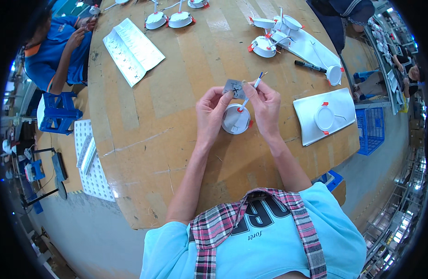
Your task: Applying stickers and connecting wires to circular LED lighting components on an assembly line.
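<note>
My left hand is closed, its thumb and fingers pinching a small grey square label with dark print. My right hand is closed too, its thumb tip at the label's right edge. Just below both hands, a round white downlight with red clips rests on the table. Its white cable rises past my right thumb and ends in bared wires above the fingers. Part of the cable is hidden by that thumb.
Several downlights crowd the far right beside a black marker. Another lies on a white paper stack at right. A creased sheet and more lamps are farther off. A person in blue works at far left.
</note>
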